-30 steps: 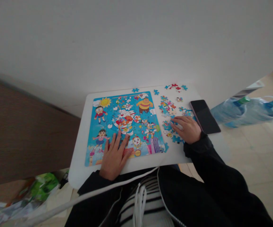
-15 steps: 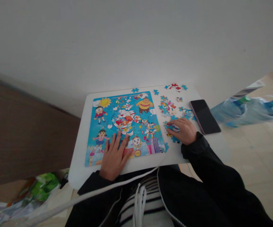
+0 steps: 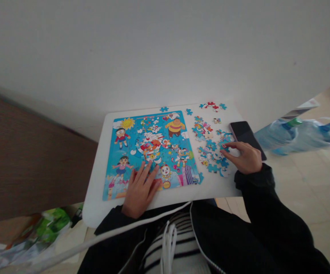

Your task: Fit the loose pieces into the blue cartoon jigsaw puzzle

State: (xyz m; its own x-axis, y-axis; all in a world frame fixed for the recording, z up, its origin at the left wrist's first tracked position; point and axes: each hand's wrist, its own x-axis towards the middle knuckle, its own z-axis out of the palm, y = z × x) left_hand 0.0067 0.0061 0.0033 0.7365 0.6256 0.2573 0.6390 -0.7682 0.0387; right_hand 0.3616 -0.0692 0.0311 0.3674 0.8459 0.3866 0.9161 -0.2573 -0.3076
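A cartoon jigsaw puzzle [image 3: 150,146], mostly blue and largely assembled, lies on a small white table [image 3: 96,190]. My left hand [image 3: 140,188] rests flat on its lower edge with fingers stretched out. Several loose puzzle pieces [image 3: 210,146] are scattered to the right of the puzzle. My right hand [image 3: 244,156] lies at the right side of that pile, fingers extended, fingertips touching a piece near the phone.
A dark phone [image 3: 243,133] lies on the table's right edge, partly under my right hand. Large blue water bottles [image 3: 296,135] lie on the floor to the right. Bags [image 3: 47,224] sit on the floor at lower left. A white wall rises behind the table.
My right hand slid from the left part of the loose pieces to the right, toward the phone. The left hand stayed on the puzzle, shifting only slightly.
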